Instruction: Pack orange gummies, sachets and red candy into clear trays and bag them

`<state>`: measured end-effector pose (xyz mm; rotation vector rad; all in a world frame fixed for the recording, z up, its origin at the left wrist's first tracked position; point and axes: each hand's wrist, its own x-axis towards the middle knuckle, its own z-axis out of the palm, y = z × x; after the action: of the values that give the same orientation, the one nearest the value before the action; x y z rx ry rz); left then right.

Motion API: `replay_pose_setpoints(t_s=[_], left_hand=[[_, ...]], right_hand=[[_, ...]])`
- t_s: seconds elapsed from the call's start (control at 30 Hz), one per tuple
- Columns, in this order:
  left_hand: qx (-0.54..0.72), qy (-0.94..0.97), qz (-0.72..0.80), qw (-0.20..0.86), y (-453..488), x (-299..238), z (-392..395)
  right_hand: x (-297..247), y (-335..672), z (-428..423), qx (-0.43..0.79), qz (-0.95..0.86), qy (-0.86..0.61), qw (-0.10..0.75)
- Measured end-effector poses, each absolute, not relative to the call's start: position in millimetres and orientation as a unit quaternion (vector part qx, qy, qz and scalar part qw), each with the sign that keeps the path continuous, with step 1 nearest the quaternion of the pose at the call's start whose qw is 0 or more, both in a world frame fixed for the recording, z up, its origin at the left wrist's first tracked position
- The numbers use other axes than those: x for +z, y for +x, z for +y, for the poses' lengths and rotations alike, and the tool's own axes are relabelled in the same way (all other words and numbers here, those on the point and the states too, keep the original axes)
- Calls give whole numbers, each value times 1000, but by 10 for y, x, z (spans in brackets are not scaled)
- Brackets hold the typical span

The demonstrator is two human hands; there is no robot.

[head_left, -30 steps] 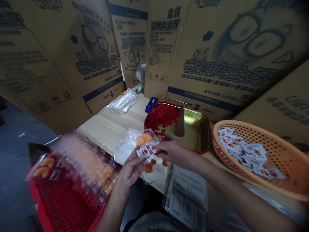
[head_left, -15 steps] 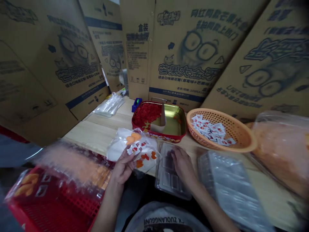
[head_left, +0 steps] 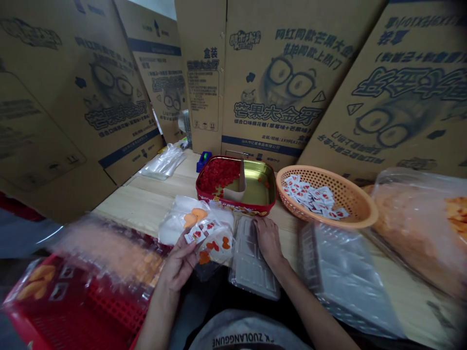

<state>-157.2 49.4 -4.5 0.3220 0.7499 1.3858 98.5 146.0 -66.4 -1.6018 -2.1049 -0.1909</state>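
My left hand grips a clear plastic tray filled with orange candies, small red-and-white sachets and red-orange pieces, held over the table's front edge. My right hand rests palm down, fingers together, on an empty clear compartment tray beside it. Behind them stands a red tin with red candies in its left half and a cardboard divider in the middle. An orange basket of sachets sits to the right.
A red crate with packed trays is at lower left. A stack of clear trays and a bag of orange candy lie at right. Printed cardboard boxes wall the wooden table. Plastic bags lie at the back.
My right hand left the filled tray and came down on the empty compartment tray. The view swung right, bringing the tray stack and candy bag into sight.
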Motion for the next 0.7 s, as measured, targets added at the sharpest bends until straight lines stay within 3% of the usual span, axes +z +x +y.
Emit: replay_pose_setpoints(t_s=[0.27,0.7], left_hand=[[625,148,338,688,-1581,-38,477],[630,148,343,681,-1620,-73,422]], right_hand=[[-702,969,1517,-92,-761,-576,284],[-664,976,1508,-73,-744,-611,260]])
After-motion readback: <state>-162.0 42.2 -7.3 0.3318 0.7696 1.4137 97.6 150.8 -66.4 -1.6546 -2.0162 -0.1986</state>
